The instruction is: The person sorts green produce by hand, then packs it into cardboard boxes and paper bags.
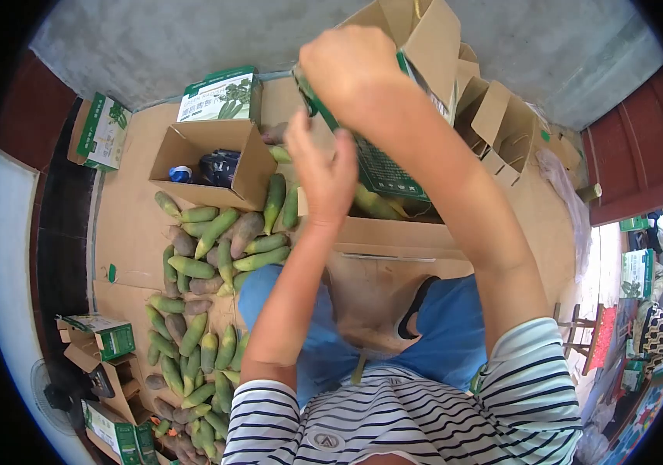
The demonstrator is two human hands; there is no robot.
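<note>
My right hand [349,68] is raised at the top centre, gripping the upper edge of a green-printed carton [382,167] with brown flaps. Just below it, my left hand [323,172] presses against the left side of the same carton, fingers closed on its edge. The carton stands open over a brown cardboard flat [393,236]. A few green shoots [374,203] show inside its lower part. Left of my arms, many green and purplish shoots [215,248] lie in a heap on the cardboard-covered floor.
An open brown box [203,159] holds dark items at the upper left. Green-printed cartons lie beyond it [219,94], further left [101,132] and at the lower left [103,337]. Several folded brown boxes [498,124] stack at the upper right. A fan [60,391] sits at the bottom left.
</note>
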